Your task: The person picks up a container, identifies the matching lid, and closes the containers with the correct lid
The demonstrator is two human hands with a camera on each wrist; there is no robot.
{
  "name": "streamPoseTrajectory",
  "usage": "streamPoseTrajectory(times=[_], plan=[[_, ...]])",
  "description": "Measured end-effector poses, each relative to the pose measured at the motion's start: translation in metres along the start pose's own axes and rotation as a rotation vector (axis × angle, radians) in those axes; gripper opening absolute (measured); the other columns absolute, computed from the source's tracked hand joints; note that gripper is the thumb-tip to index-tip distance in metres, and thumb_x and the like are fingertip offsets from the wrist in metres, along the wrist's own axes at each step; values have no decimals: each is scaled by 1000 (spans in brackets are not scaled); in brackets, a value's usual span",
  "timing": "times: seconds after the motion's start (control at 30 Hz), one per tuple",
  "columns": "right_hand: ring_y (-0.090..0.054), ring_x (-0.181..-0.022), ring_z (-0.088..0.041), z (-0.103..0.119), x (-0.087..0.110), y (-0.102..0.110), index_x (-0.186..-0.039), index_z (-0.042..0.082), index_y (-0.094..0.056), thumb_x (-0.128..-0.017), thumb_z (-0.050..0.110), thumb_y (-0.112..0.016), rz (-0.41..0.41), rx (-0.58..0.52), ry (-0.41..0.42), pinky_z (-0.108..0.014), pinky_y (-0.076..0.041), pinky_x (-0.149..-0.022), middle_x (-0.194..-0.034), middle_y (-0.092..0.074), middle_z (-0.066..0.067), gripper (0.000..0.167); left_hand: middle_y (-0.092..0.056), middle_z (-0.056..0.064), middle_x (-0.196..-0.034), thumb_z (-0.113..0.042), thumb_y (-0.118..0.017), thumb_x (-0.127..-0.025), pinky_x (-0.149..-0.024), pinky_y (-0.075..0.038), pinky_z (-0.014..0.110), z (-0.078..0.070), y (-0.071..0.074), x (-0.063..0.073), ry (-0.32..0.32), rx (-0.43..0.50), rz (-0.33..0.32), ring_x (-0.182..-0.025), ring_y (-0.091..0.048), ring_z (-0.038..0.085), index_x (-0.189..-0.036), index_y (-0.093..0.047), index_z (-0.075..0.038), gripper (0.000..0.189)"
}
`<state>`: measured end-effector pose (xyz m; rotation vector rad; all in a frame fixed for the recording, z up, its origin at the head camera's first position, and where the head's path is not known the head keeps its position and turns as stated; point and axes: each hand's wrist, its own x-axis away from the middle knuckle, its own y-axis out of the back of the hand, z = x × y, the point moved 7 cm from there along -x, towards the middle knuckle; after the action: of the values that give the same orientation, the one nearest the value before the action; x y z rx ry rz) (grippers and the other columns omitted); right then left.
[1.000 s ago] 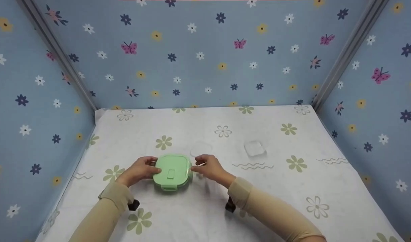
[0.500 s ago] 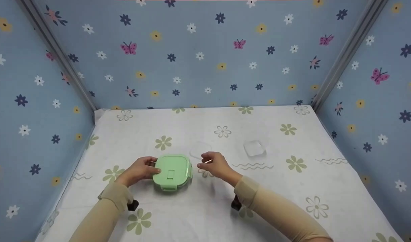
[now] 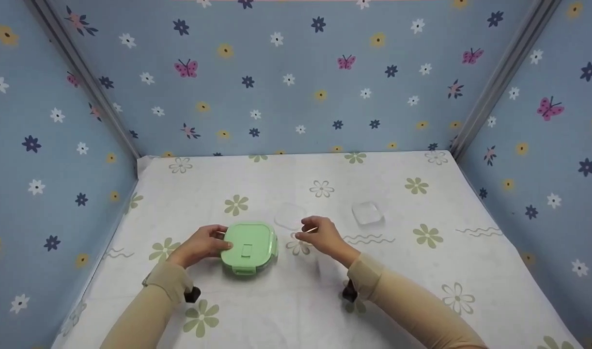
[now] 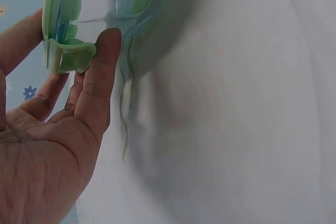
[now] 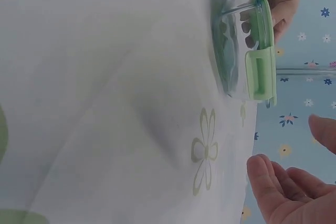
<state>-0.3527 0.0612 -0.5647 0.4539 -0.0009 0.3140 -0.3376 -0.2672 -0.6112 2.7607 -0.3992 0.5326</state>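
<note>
A glass food container [image 3: 249,247] with a light green snap lid stands on the white cloth, left of the middle. My left hand [image 3: 204,246] grips its left side, thumb on the lid's edge and fingers lower down against the wall. In the left wrist view, a lid clip [image 4: 76,59] sits beside those fingers. The right wrist view shows the container [image 5: 261,74] from its other side, with clips folded down. My right hand [image 3: 325,237] hovers to the right of the container, apart from it, with relaxed fingers and nothing between them.
Behind the container lies a thin, flat, clear piece [image 3: 289,215], faint against the cloth. A thicker clear squarish piece [image 3: 367,213] rests farther right. Blue flowered walls [image 3: 296,77] enclose the back and both sides of the table [image 3: 397,271].
My right hand has moved away from the container's right side, rightward and slightly back. The left hand and the container have stayed in place.
</note>
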Motion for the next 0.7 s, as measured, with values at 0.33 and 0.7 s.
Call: streamPoseTrajectory(times=[0.33, 0.7], plan=[[-76, -97, -24, -6, 1, 13, -135, -12, -66, -96, 12, -82, -20, -1, 6, -34, -65, -85, -108, -76, -16, 48, -63, 22, -134, -9, -78, -97, -88, -64, 31, -3, -1, 3, -17, 3, 9, -109, -67, 20, -152, -47, 10, 67], [-75, -103, -26, -9, 2, 22, -138, -9, -66, -98, 13, -81, -34, 3, -20, -37, -65, -90, -112, -75, -16, 48, -60, 21, -133, -8, -77, -97, -87, -64, 32, -2, -2, 4, 4, 37, 12, -106, -67, 20, -156, -41, 11, 71]])
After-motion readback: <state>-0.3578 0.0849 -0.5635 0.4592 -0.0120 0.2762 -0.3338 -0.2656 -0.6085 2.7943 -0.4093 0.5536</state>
